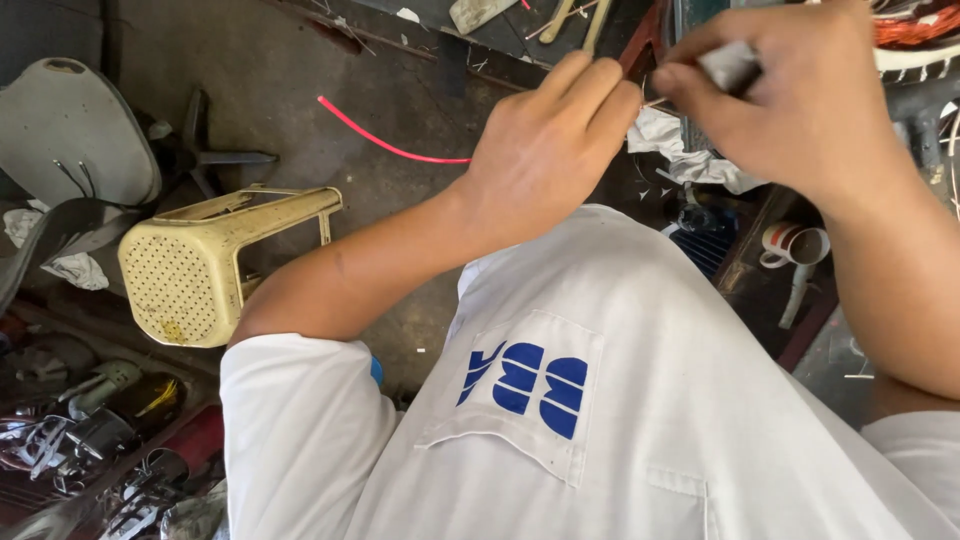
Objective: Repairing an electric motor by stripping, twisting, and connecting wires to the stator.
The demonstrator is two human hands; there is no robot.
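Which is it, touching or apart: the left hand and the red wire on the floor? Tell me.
Apart. The head view shows the left hand raised above the red wire, which lies on the floor behind it.

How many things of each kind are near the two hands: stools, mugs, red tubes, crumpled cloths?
Yellow plastic stool: 1
Mug: 1
Red tube: 1
Crumpled white cloth: 1
Total: 4

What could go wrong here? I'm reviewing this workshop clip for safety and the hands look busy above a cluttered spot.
The right hand pinches a small pale piece by the fingertips; it might slip into the crumpled white rag and clutter below. The left hand works close to thin wire ends, which may prick the fingers. The mug sits near the bench edge and could get knocked.
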